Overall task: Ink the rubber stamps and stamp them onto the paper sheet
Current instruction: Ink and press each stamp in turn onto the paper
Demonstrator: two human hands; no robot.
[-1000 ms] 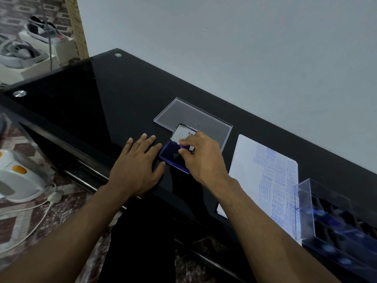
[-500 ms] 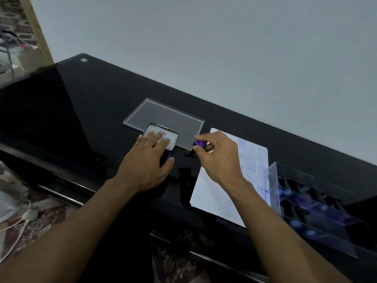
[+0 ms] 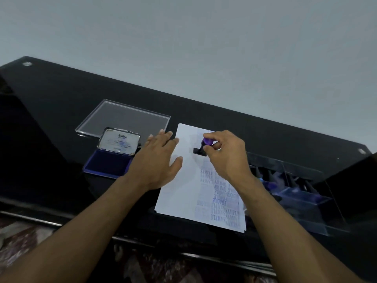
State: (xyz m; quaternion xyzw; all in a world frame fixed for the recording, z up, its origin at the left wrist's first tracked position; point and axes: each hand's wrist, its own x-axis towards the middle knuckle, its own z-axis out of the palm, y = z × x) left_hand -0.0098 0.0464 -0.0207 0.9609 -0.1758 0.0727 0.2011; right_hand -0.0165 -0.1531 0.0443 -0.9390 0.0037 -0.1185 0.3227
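Observation:
A white paper sheet (image 3: 179,193) lies on the black glass table, its right half covered in blue stamped words. My right hand (image 3: 226,156) pinches the purple knob of a rubber stamp (image 3: 201,149), whose black base sits over the sheet's upper part; contact with the paper cannot be told. My left hand (image 3: 161,158) lies with straight fingers across the sheet's left edge. The open ink pad (image 3: 108,164), blue with its lid raised, sits left of that hand.
A clear plastic lid (image 3: 124,117) lies flat behind the ink pad. A clear case (image 3: 302,193) holding several purple-handled stamps stands right of the sheet. A grey wall runs behind the table (image 3: 51,103); patterned floor shows below its front edge.
My right hand carried the stamp from the ink pad rightward to above the sheet. My left hand left the pad and now rests on the paper's left edge. The view has shifted right.

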